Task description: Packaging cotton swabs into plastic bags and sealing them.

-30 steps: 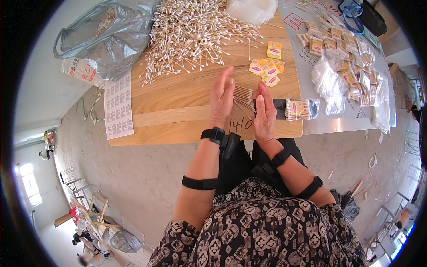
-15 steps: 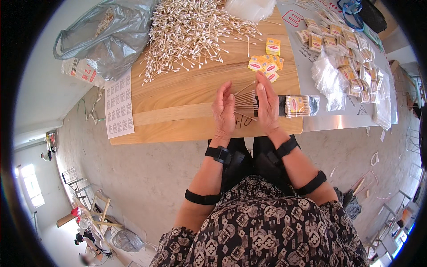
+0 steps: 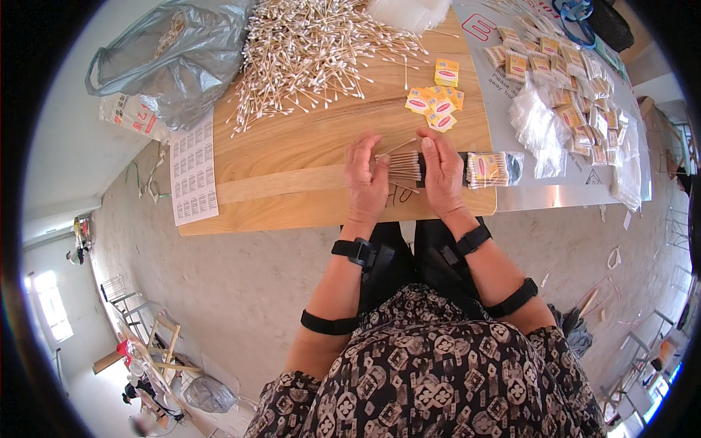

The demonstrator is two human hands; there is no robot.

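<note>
My left hand (image 3: 366, 179) is curled at the left ends of a row of cotton swabs (image 3: 404, 168), its thumb against the sticks. My right hand (image 3: 442, 175) closes on the row's other end, with its thumb raised beside the fingers. One loose cotton swab (image 3: 398, 147) slants above the row, from near the left thumb to the right fingertips. The row lies partly over a black strip (image 3: 420, 172) on the wooden board. Just right of my right hand lies a filled clear packet of swabs (image 3: 488, 170) with a yellow card. My palms and some fingertips are hidden.
A large heap of swabs (image 3: 299, 62) covers the far side of the wooden board (image 3: 285, 157). Yellow cards (image 3: 438, 102) lie beyond my right hand. Filled packets (image 3: 577, 109) and empty clear bags (image 3: 537, 131) are at the right. A grey plastic bag (image 3: 186, 73) and printed sheet (image 3: 194, 171) are left.
My left hand has shifted slightly left. The right fingers have drawn in from a more stretched pose, and the swabs between the hands look more evenly lined up.
</note>
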